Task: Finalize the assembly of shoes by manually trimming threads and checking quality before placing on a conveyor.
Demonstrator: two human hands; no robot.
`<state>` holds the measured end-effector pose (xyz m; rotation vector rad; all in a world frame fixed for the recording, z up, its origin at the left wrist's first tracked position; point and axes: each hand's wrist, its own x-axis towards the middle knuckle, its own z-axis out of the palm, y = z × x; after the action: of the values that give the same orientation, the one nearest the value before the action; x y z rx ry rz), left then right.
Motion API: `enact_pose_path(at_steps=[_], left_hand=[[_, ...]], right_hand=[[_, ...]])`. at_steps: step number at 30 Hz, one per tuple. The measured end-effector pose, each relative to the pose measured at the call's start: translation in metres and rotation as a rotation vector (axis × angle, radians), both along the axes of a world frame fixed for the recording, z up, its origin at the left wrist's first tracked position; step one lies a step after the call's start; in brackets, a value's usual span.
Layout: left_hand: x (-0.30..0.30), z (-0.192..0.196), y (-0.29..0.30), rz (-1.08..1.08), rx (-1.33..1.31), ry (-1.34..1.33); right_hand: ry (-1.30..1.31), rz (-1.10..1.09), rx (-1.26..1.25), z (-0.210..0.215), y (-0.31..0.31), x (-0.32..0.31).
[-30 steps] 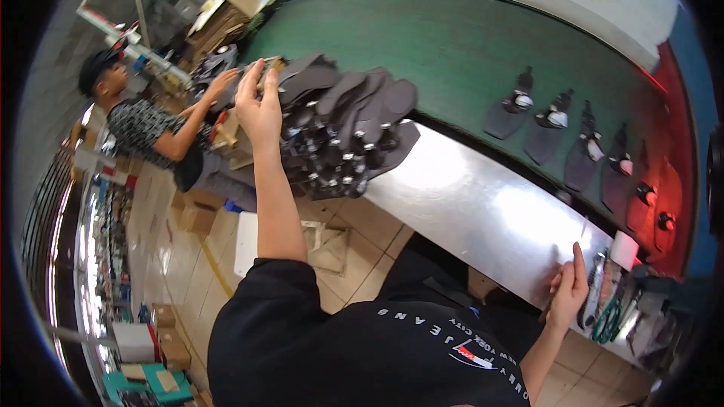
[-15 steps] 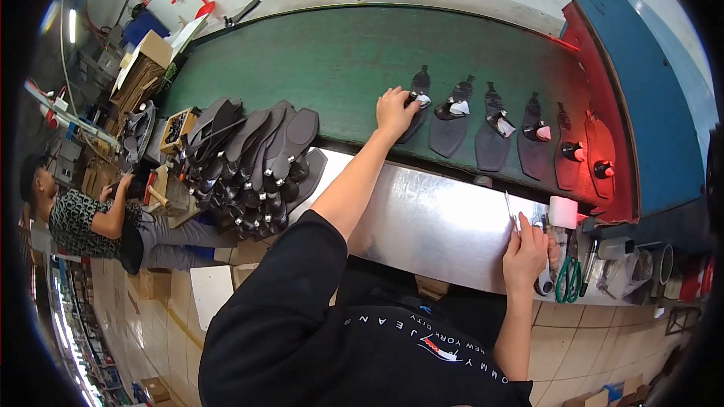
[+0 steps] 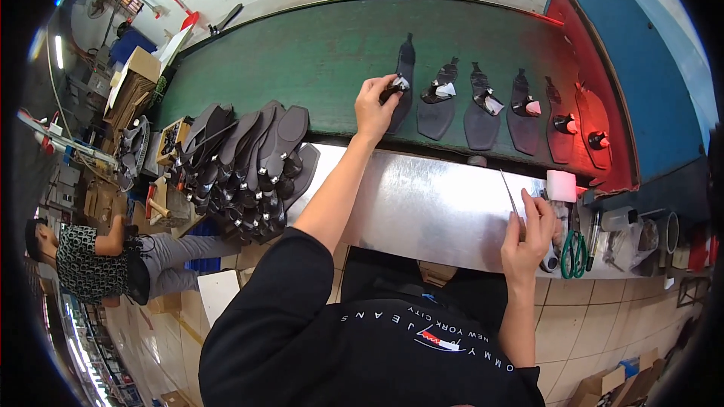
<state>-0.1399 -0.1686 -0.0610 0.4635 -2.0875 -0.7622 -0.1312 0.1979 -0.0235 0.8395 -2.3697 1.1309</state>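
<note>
My left hand is closed on the black strap of a dark flat sandal, the leftmost in a row on the green conveyor belt. A white wad shows at that strap beside my fingertips. To its right lie several similar sandals, with white or pinkish wads at their straps. The rightmost ones glow red at the mouth of a blue and red machine. Over the right end of the metal ledge, my right hand holds a thin pointed metal tool between thumb and fingers; its exact kind is unclear.
A heap of dark sandals covers the left end of the metal ledge. By my right hand are a white block and green-handled scissors. The machine housing bounds the right. Another person stands at far left.
The view has shifted a little. My left hand has moved the leftmost sandal slightly farther away than its neighbours. My right hand's fingers have spread slightly round the tool. The other person's arms have lowered.
</note>
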Motion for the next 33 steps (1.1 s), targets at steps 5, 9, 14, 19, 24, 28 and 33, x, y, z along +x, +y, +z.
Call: enact_pose_path(at_steps=[5, 9, 14, 19, 24, 28, 33], left_hand=[[0.051, 0.054, 0.084, -0.488, 0.873, -0.018], [0.107, 0.056, 0.142, -0.931, 1.148, -0.123], [0.126, 0.048, 0.165, -0.994, 1.253, -0.103], [0.137, 0.037, 0.157, -0.935, 1.263, -0.092], [0.149, 0.034, 0.157, -0.871, 1.343, -0.088], [0.152, 0.039, 0.159, -0.793, 1.404, -0.049], [0.149, 0.039, 0.157, -0.827, 1.359, 0.001]], right_hand=[[-0.773, 0.35, -0.577, 0.006, 0.007, 0.003], [-1.099, 0.792, -1.087, 0.013, -0.019, 0.011], [-1.042, 0.764, -1.067, 0.041, -0.02, 0.015], [-0.916, 0.579, -0.754, 0.055, 0.0, 0.028], [-0.759, 0.522, -0.293, 0.047, 0.008, 0.052], [-0.654, 0.444, -0.231, 0.047, 0.007, 0.06], [-0.572, 0.452, -0.214, 0.043, 0.004, 0.064]])
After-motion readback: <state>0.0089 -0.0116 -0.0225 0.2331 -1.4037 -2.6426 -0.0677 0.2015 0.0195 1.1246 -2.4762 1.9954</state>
